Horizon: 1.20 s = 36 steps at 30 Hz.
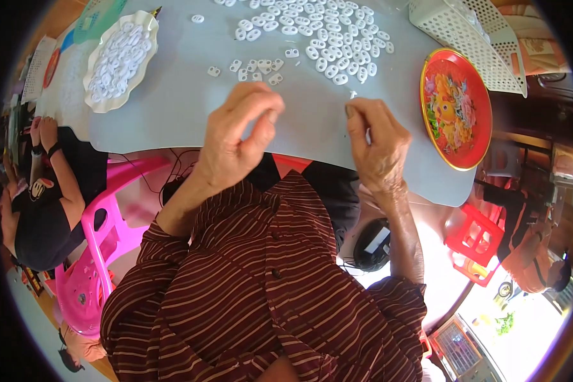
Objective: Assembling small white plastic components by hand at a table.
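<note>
My left hand is above the near part of the grey table, thumb and index fingertip brought close together. Whatever may be between those tips is hidden. To its right, my right hand has its fingers bent down and its thumb against them, and nothing can be made out in the pinch. Just beyond those fingers is a tiny white piece. Several small white two-holed plastic pieces lie past my left hand. Farther off spreads a large group of white oval two-holed pieces.
A scalloped white dish heaped with white pieces stands at the left. On the right are a red floral round tray and a white perforated basket. Another person sits at the left by a pink chair.
</note>
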{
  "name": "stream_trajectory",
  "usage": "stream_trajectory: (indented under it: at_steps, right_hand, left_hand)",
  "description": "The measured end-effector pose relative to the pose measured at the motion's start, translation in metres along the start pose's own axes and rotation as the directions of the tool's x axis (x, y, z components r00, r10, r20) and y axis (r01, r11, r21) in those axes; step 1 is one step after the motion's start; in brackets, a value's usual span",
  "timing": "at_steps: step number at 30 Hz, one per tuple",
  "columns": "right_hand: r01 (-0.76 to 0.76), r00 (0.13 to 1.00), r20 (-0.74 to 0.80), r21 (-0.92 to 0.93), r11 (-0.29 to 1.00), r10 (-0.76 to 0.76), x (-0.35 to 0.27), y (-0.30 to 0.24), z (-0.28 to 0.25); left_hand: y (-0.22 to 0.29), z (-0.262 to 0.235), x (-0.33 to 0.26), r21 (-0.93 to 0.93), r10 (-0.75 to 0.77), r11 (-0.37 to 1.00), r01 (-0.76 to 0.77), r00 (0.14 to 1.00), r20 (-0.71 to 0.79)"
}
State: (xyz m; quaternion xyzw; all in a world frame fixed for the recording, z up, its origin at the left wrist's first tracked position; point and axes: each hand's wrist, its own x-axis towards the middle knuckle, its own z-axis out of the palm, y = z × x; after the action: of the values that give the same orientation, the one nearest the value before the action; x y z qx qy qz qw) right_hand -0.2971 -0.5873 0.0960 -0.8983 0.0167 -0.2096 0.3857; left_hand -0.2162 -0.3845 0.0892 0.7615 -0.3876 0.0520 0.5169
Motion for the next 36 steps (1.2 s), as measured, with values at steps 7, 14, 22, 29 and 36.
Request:
stream_trajectory:
  at_steps: [7,14,22,29,36]
  right_hand:
    - [0.073,0.997,0.018,-0.135,0.988,-0.071,0.037,0.014,0.004]
    - [0.063,0.980,0.197,-0.292,0.954,-0.005,0.043,0.023,0.005]
    - [0.080,0.985,0.170,-0.345,0.935,-0.021,0.054,0.005,0.011]
    - [0.391,0.901,0.302,-0.254,0.885,-0.311,0.095,0.011,0.046]
    - [0.371,0.869,0.439,-0.267,0.889,-0.231,0.111,0.012,0.053]
  left_hand:
    - [0.000,0.037,-0.001,-0.169,-0.038,0.984,0.065,0.987,0.159]
    - [-0.001,0.038,0.000,-0.159,-0.024,0.986,0.051,0.985,0.170]
    - [0.000,0.043,-0.003,-0.120,-0.022,0.992,0.037,0.992,0.124]
    - [-0.003,0.042,-0.003,-0.146,-0.005,0.989,0.022,0.993,0.114]
    - [-0.001,0.040,-0.004,-0.180,-0.020,0.983,0.039,0.994,0.107]
